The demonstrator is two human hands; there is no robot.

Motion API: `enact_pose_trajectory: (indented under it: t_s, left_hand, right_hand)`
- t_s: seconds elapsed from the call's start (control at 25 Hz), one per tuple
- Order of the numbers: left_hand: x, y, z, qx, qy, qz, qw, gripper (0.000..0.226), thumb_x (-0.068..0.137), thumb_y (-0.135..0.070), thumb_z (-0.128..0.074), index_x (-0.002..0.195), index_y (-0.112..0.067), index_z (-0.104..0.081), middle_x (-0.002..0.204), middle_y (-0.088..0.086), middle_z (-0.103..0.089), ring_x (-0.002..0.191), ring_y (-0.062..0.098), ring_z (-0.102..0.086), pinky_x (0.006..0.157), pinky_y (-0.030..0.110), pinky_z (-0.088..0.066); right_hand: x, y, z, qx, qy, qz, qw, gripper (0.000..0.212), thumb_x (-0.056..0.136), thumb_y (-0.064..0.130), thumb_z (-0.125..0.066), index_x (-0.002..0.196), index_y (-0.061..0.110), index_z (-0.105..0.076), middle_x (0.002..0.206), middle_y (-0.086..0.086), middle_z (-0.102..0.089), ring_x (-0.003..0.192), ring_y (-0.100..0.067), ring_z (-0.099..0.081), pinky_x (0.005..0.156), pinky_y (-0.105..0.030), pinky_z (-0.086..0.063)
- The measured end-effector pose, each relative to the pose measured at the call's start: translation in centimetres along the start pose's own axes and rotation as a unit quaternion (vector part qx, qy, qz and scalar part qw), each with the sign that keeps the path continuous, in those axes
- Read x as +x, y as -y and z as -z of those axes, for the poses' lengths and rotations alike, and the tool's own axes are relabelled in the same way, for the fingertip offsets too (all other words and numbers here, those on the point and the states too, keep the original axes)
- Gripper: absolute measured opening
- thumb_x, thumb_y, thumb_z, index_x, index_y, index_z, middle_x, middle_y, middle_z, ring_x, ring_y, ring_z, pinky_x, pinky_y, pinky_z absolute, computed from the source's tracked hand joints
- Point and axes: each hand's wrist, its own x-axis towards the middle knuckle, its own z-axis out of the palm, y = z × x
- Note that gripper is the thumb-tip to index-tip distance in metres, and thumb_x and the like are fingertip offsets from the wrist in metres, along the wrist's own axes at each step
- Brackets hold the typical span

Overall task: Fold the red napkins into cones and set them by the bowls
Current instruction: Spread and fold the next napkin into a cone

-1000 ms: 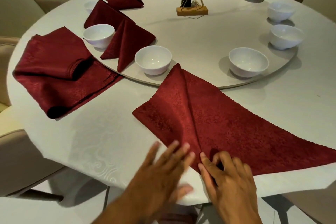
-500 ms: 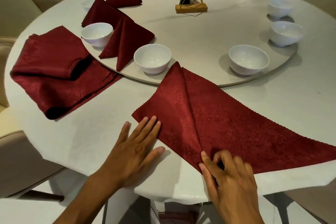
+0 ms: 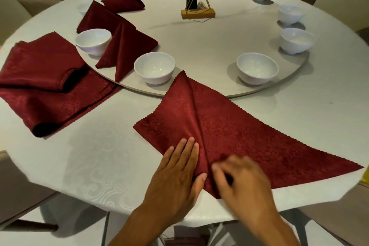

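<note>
Now the round table (image 3: 299, 118) is lying under everything as before, with the red napkin (image 3: 229, 132) still spreading near its front edge, its far tip just reaching the turntable (image 3: 199, 46) between two bowls (image 3: 154, 67). My left hand (image 3: 177, 175), which was sitting flat on the cloth beside the napkin, is now pressing straight fingers onto its left flap. My right hand (image 3: 243, 181) is blurring with motion, fingers curling to pinch the near corner.
</note>
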Motion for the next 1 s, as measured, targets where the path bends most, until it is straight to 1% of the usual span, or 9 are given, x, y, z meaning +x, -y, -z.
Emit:
enact_pose_trajectory:
  t_s: [0.16,0.24,0.36,0.48,0.6,0.68,0.76,0.88,1.0]
  left_hand:
    - [-0.2,-0.1,-0.2,0.004,0.018,0.008,1.0,0.078,0.095,-0.065,-0.024,0.153,-0.013,-0.029,0.161,0.002,-0.021,0.149,0.016,-0.015,0.12,0.042,-0.022]
    - [-0.2,-0.1,-0.1,-0.003,0.024,0.011,1.0,0.083,0.093,-0.072,-0.019,0.155,-0.016,-0.023,0.162,-0.001,-0.013,0.15,0.014,-0.008,0.122,0.041,-0.016]
    - [-0.1,0.0,0.1,0.004,0.027,-0.004,1.0,0.086,0.091,-0.076,-0.018,0.155,-0.019,-0.023,0.162,0.002,-0.016,0.15,0.018,-0.012,0.121,0.044,-0.018]
    - [-0.2,0.1,0.1,0.0,0.031,-0.02,0.999,0.083,0.091,-0.077,-0.023,0.155,-0.024,-0.024,0.162,0.004,-0.019,0.15,0.021,-0.016,0.119,0.045,-0.023]
    - [-0.2,0.3,0.0,-0.007,0.025,-0.033,0.999,0.08,0.091,-0.076,-0.026,0.155,-0.028,-0.02,0.163,0.002,-0.013,0.151,0.018,-0.008,0.12,0.044,-0.021]
    - [0.0,0.5,0.0,-0.004,0.018,-0.048,0.999,0.079,0.092,-0.074,-0.028,0.155,-0.027,-0.02,0.164,0.001,-0.01,0.151,0.017,-0.005,0.121,0.045,-0.019]
    - [-0.1,0.4,0.1,-0.003,0.015,-0.075,0.997,0.076,0.094,-0.067,-0.035,0.154,-0.02,-0.028,0.163,0.003,-0.016,0.151,0.019,-0.01,0.12,0.048,-0.021]
    - [-0.5,0.1,-0.2,-0.018,0.002,-0.109,0.994,0.071,0.098,-0.057,-0.037,0.152,-0.012,-0.032,0.161,0.004,-0.024,0.15,0.019,-0.018,0.116,0.045,-0.026]
    - [-0.5,0.1,-0.5,-0.016,-0.01,-0.109,0.994,0.073,0.096,-0.061,-0.035,0.152,-0.012,-0.033,0.16,0.003,-0.025,0.149,0.018,-0.02,0.115,0.043,-0.026]
  right_hand:
    - [11.4,-4.3,0.1,0.027,0.016,-0.143,0.989,0.023,0.091,0.033,-0.057,0.108,0.019,-0.063,0.106,-0.004,-0.067,0.101,-0.032,-0.055,0.087,-0.041,-0.045]
    - [14.8,-5.7,-0.5,0.066,0.037,-0.194,0.978,0.021,0.086,0.031,-0.061,0.105,0.021,-0.059,0.099,0.003,-0.065,0.104,-0.027,-0.055,0.092,-0.042,-0.042]
    - [15.5,-6.3,-1.0,0.133,0.015,-0.234,0.963,0.013,0.079,0.029,-0.065,0.089,0.028,-0.057,0.081,0.018,-0.057,0.092,-0.02,-0.058,0.093,-0.044,-0.043]
    - [14.6,-6.0,-1.4,0.166,0.003,-0.208,0.964,0.015,0.078,0.022,-0.067,0.079,0.03,-0.054,0.081,0.02,-0.058,0.083,-0.011,-0.057,0.094,-0.046,-0.043]
    - [14.1,-6.3,-1.7,0.19,-0.039,-0.221,0.956,0.019,0.078,0.016,-0.066,0.076,0.031,-0.053,0.08,0.02,-0.058,0.076,-0.002,-0.053,0.095,-0.048,-0.043]
    - [14.1,-6.7,-1.4,0.19,-0.037,-0.222,0.956,0.019,0.079,0.015,-0.066,0.077,0.031,-0.055,0.08,0.021,-0.057,0.078,-0.004,-0.054,0.096,-0.049,-0.043]
    - [14.1,-6.9,-0.8,0.186,-0.021,-0.203,0.961,0.015,0.082,0.015,-0.066,0.083,0.028,-0.059,0.085,0.019,-0.059,0.085,-0.013,-0.058,0.096,-0.048,-0.044]
    - [12.2,-8.1,0.6,0.12,0.008,-0.123,0.985,0.012,0.086,0.015,-0.063,0.094,0.024,-0.064,0.101,0.01,-0.064,0.099,-0.018,-0.056,0.09,-0.039,-0.044]
    - [6.6,-11.4,4.5,0.073,0.094,-0.018,0.993,0.028,0.081,0.011,-0.057,0.102,0.029,-0.063,0.108,0.014,-0.062,0.105,-0.015,-0.052,0.086,-0.031,-0.04]
